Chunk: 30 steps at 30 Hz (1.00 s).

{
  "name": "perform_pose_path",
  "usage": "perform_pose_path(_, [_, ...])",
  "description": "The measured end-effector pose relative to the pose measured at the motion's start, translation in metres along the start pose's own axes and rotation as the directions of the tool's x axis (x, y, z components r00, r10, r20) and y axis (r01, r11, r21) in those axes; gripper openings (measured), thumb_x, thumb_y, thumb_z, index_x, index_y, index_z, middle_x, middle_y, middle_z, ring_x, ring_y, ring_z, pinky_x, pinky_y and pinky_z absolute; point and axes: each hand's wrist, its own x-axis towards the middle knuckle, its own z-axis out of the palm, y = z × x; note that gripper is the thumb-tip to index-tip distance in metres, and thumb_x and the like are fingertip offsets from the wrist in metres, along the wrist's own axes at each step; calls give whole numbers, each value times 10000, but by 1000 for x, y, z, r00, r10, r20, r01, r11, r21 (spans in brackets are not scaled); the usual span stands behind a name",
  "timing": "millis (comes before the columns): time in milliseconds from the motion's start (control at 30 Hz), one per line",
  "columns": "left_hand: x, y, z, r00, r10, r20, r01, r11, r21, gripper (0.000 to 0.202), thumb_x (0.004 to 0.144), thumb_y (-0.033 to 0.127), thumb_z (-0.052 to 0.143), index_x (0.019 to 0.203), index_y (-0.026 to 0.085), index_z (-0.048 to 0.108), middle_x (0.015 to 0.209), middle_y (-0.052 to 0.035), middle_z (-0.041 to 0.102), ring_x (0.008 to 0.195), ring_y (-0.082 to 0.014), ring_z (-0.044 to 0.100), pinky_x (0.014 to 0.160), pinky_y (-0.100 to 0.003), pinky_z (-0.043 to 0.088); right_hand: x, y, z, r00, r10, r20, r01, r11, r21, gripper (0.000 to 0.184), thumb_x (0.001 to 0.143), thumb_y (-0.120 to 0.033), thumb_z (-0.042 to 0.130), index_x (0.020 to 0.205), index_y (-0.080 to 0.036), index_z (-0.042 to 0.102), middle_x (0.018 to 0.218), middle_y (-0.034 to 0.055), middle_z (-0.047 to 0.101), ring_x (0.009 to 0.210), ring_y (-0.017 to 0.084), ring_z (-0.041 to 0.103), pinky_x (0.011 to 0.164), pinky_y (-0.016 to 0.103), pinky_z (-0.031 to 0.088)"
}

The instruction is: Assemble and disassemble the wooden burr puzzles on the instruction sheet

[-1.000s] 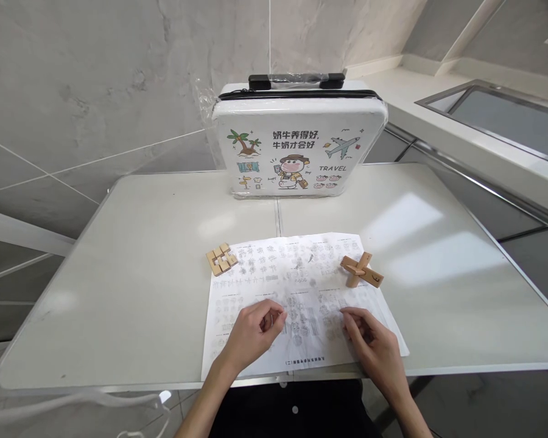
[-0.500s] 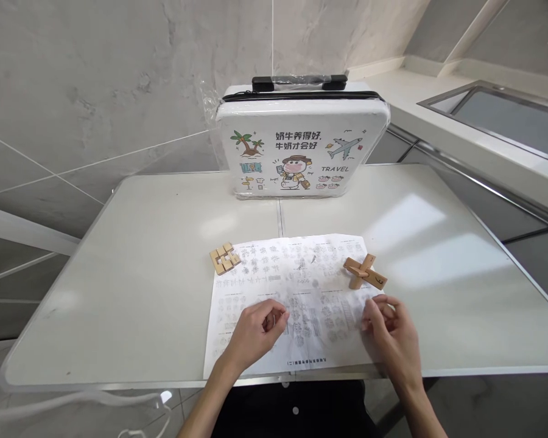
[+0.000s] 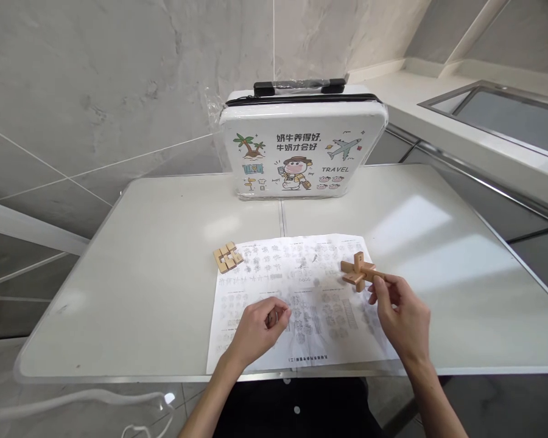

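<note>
Pinched between the thumb and fingers of my right hand (image 3: 404,313) is one arm of a wooden interlocking puzzle (image 3: 358,272), a star-like shape of crossed bars. It is held at the right edge of the printed instruction sheet (image 3: 260,298). My left hand (image 3: 260,328) is over the sheet's lower left part, its fingers curled and the thumb meeting the index finger; I make out nothing in it. A second wooden puzzle (image 3: 227,257), a flat lattice of short bars, lies on the sheet's upper left corner.
Behind the sheet, a white plastic-wrapped suitcase (image 3: 301,152) with cartoon prints and a black handle stands on the pale folding table (image 3: 141,274). A counter (image 3: 461,121) runs along the right. A white cable (image 3: 86,396) hangs below the table's front left edge.
My right hand has moved up and taken hold of the star-like wooden puzzle, which is now turned and lifted a little. My left hand has hardly moved.
</note>
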Motion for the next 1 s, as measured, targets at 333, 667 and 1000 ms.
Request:
perform_pose_path(333, [-4, 23, -1, 998, 28, -63, -42, 969, -244, 950, 728, 633, 900, 1524, 332, 480, 1508, -146, 576, 1294, -339, 615, 1103, -504, 511, -42, -52, 2, 928, -218, 303, 96, 923, 372, 224, 1084, -385, 528, 1055, -227, 685, 738, 11, 733, 570, 165, 655, 575, 288, 523])
perform_pose_path(667, [-6, 26, -8, 992, 2, 124, 48, 917, -396, 950, 699, 520, 954, 1527, 353, 520, 1607, -128, 512, 1449, -416, 511, 1184, -600, 433, -58, -67, 15, 869, -281, 408, 20, 842, 539, 221, 1105, -357, 517, 1076, -218, 687, 815, 22, 738, 575, 148, 671, 548, 264, 519])
perform_pose_path(1000, [-13, 38, -13, 988, -33, 151, 98, 892, -441, 973, 677, 359, 968, 1498, 338, 447, 1477, -109, 614, 1427, -386, 533, 1177, -576, 425, -60, -63, 21, 776, -331, 536, 8, 856, 517, 168, 1114, -328, 519, 1148, -246, 662, 790, -3, 721, 666, 168, 728, 649, 273, 548])
